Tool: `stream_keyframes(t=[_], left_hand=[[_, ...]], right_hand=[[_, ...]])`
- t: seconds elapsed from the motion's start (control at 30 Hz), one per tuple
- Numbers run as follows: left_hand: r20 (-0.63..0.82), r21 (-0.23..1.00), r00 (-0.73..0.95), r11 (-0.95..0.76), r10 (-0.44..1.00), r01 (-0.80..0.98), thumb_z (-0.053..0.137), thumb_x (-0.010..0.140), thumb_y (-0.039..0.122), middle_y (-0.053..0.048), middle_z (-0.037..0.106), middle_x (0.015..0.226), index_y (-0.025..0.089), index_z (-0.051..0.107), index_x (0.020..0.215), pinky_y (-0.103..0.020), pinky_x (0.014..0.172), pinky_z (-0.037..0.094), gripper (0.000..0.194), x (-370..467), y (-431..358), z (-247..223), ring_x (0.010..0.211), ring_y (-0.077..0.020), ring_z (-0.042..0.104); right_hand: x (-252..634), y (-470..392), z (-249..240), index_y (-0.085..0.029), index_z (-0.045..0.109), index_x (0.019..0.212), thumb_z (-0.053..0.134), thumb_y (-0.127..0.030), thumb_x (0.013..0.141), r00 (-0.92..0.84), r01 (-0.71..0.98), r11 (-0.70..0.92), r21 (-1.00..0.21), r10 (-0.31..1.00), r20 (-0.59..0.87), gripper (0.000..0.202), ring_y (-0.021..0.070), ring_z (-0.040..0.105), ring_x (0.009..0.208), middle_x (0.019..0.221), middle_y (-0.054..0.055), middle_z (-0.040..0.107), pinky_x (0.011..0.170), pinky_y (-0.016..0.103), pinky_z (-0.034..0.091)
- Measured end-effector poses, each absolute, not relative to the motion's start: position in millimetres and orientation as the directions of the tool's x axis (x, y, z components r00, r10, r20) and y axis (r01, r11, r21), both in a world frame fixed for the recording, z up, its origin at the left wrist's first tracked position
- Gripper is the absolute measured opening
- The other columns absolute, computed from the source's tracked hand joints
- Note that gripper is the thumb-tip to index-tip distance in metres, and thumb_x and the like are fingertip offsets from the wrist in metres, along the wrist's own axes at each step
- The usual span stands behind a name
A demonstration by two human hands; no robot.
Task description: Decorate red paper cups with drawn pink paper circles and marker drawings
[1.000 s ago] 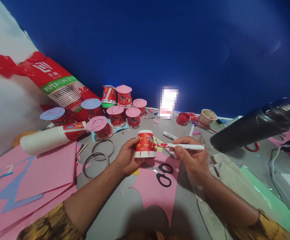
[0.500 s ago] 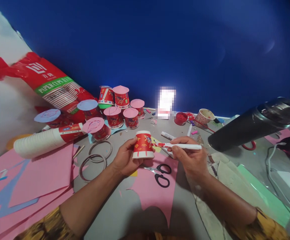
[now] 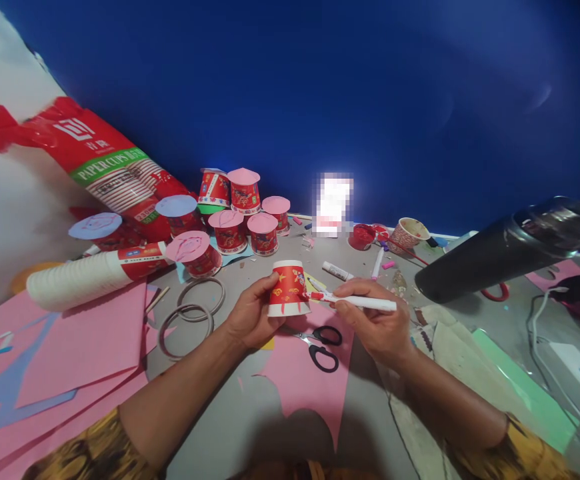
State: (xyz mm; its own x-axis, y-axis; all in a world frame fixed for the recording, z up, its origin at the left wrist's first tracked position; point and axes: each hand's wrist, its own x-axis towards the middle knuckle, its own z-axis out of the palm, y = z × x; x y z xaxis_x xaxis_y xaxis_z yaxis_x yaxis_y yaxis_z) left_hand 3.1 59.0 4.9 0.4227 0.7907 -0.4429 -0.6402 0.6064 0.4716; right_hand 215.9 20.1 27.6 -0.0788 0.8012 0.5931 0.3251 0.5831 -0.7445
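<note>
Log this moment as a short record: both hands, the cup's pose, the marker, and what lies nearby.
left hand: grips the red paper cup by its side
right hand: holds the white marker
cup pose: mouth down, reddish strokes on its lower white band
marker tip: red, aimed at the cup; contact can't be told
scissors: on the pink sheet, below the cup
gray rings: two, overlapping, left of the left hand

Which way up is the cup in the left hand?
Upside down: the cup is narrow at the top and wider at the bottom.
</note>
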Motion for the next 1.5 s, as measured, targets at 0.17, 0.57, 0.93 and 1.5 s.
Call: stream_keyframes(t=[0.17,0.57,0.93,1.5], left_hand=[[-0.442,0.455,0.42,0.602,0.792,-0.656,0.058,0.097,0.028,-0.017,0.081,0.097,0.004,0.07,0.113,-0.039,0.086,0.063,0.032,4,59,3,0.084,-0.0249,0.078],[-0.451,0.472,0.395,0.59,0.8,-0.656,0.054,0.099,0.027,-0.018,0.081,0.096,0.003,0.07,0.112,-0.042,0.083,0.064,0.032,5,60,7,0.083,-0.0263,0.078],[-0.474,0.456,0.396,0.604,0.787,-0.653,0.056,0.098,0.027,-0.018,0.08,0.094,0.002,0.07,0.112,-0.041,0.087,0.062,0.031,7,57,12,0.082,-0.0259,0.077],[-0.376,0.521,0.395,0.544,0.838,-0.658,0.069,0.089,0.017,-0.014,0.079,0.104,0.011,0.069,0.115,-0.041,0.084,0.064,0.027,6,57,3,0.089,-0.0251,0.076]], right_hand=[[214,20,29,-0.022,0.075,0.092,0.071,-0.013,0.089,-0.077,0.317,0.582,-0.749,0.803,0.591,0.01,0.0148,0.071,0.069,0.082,0.001,0.077,0.064,0.025,0.056],[215,19,28,-0.024,0.074,0.089,0.071,-0.014,0.089,-0.043,0.322,0.554,-0.767,0.818,0.573,0.01,0.0127,0.068,0.065,0.079,-0.001,0.075,0.06,0.022,0.052],[215,20,32,-0.023,0.075,0.09,0.07,-0.013,0.087,-0.028,0.331,0.547,-0.769,0.82,0.571,0.011,0.0138,0.07,0.067,0.081,0.0,0.076,0.062,0.024,0.054],[213,18,37,-0.022,0.076,0.086,0.071,-0.014,0.087,-0.103,0.323,0.572,-0.754,0.813,0.573,0.01,0.0146,0.07,0.067,0.079,0.001,0.077,0.062,0.024,0.055]])
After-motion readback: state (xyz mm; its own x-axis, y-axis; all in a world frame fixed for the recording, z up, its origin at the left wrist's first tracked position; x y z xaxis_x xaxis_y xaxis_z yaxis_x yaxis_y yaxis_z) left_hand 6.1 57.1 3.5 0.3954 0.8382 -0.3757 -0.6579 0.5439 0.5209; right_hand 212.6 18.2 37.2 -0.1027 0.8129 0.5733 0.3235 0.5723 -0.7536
